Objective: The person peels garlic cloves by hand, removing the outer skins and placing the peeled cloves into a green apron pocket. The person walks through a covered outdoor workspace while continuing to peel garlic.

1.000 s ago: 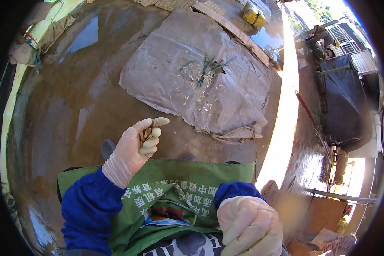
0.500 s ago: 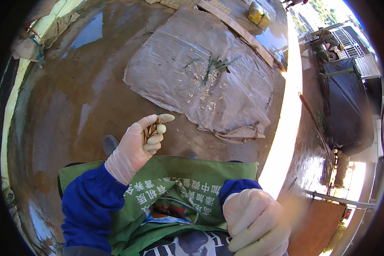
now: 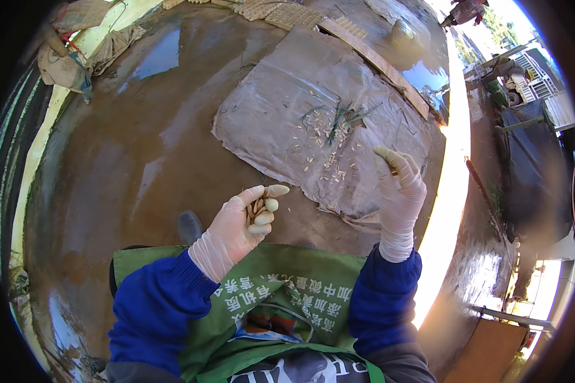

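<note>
Around and beneath the left fingers (image 3: 277, 191), a glossy brown floor (image 3: 108, 191) spreads out, with a pale blue reflection (image 3: 160, 57) ahead and to their left. Far left runs pale yellow edging (image 3: 37, 153). Ahead and right lies a wooden plank (image 3: 377, 67). Right of the fingers, a glaring strip of sunlight (image 3: 457, 185) separates the floor from a black tarp (image 3: 531, 172) outside.

Partly sunlit work yard, brown floor (image 3: 121, 191), grey ground sheet (image 3: 268, 115), wooden plank (image 3: 378, 65), black tarpaulin (image 3: 531, 172)
</note>
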{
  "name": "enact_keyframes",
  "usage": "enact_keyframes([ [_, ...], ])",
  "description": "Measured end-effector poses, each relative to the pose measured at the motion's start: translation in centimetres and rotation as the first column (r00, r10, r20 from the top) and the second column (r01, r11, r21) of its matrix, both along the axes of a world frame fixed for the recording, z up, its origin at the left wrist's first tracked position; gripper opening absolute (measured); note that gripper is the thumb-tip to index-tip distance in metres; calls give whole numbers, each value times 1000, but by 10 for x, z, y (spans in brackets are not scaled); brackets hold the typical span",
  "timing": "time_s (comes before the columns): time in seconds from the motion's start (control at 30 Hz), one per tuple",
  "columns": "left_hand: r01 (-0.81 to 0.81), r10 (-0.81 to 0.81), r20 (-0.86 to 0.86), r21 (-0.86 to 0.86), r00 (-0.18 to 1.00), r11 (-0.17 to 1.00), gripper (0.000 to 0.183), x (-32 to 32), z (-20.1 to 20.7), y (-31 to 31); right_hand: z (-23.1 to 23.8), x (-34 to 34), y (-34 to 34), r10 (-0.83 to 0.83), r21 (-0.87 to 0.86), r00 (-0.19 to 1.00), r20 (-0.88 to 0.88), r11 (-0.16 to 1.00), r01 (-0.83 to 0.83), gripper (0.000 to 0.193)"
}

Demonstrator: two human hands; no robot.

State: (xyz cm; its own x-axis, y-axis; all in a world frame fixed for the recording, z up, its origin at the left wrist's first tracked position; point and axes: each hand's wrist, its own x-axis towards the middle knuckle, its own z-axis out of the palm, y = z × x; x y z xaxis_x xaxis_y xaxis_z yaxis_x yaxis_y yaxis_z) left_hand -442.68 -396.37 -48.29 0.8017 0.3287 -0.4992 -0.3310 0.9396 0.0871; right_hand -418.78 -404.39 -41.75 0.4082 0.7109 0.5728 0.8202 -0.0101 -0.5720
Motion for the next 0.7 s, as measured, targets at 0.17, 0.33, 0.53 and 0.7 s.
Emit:
enact_keyframes([
  [0.17,-68,94,290,-96,952,993,41,2,-6,-1,4,-26,2,136,-116,991,-2,984,-135,15],
  [0.33,-124,178,403,-158,898,980,54,6,-1,-4,3,-48,2,270,-177,960,76,951,-253,14],
  [0.53,-95,149,422,-146,894,985,64,8,7,-6,5,-62,1,383,-240,914,134,907,-345,16],
  [0.7,-89,154,427,-168,891,982,68,9,4,-9,3,-70,2,484,-294,854,193,859,-420,22],
])
